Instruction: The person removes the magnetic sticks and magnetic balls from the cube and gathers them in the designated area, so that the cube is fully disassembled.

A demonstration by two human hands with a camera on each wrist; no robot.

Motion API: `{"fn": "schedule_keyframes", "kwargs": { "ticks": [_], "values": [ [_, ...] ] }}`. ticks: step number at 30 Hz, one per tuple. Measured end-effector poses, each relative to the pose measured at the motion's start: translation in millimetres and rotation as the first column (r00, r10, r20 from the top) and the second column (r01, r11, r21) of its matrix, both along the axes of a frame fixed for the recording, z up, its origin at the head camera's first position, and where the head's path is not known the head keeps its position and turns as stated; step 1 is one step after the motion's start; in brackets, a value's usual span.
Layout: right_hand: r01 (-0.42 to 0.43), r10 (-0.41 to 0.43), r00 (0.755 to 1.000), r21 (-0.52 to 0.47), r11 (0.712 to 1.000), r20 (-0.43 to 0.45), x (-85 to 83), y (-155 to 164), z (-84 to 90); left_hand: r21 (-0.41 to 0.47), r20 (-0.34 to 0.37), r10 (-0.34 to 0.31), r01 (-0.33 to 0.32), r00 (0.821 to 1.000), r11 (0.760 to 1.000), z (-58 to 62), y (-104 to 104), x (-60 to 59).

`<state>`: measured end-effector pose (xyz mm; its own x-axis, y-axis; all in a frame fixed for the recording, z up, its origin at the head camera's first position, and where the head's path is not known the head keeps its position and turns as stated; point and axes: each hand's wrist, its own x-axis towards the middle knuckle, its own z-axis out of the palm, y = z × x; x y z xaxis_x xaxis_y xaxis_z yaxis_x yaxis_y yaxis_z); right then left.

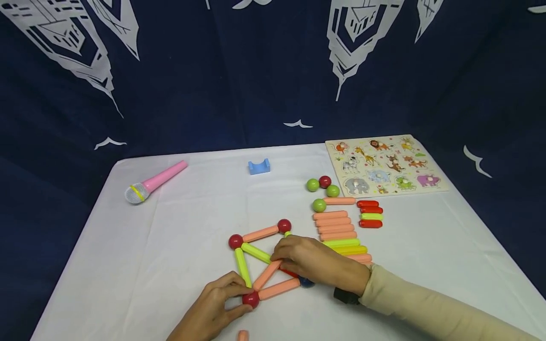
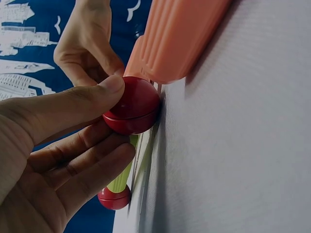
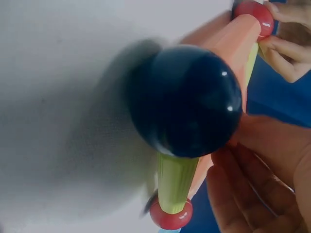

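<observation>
A flat frame of sticks and balls lies on the white table. My left hand pinches the red ball at the frame's near corner, thumb and fingers curled round the ball. A peach stick runs from it to a dark blue ball. My right hand arches over the frame's middle. Its fingertips pinch the upper end of a diagonal peach stick beside a green stick. Two more red balls mark the far corners. A red piece under the right palm is mostly hidden.
Spare peach, green and red sticks lie in rows to the right, with loose green and red balls behind them. An animal puzzle board sits back right, a blue block mid-back, a pink microphone back left. A dark curtain hangs behind.
</observation>
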<state>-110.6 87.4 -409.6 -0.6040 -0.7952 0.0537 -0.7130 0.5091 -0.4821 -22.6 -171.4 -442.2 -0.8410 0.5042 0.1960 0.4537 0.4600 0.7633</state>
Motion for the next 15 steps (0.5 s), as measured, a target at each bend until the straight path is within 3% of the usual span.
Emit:
{"fn": "schedule_keyframes", "kwargs": {
  "ticks": [6,11,15],
  "values": [
    [0.025,-0.026,0.999,-0.013,1.000,-0.045,-1.9,13,7.4,-0.009,0.004,0.003,-0.003,1.000,1.000,-2.4,2,-0.2],
    [0.148,-0.149,0.989,-0.045,0.988,-0.012,1.1,49,15.7,-0.037,0.031,0.017,-0.015,0.999,0.999,-0.8,2,-0.7],
    [0.294,-0.294,0.956,-0.047,0.955,0.011,7.0,90,17.6,-0.051,0.059,0.028,-0.025,0.998,0.998,0.5,0,-0.5]
  ]
}}
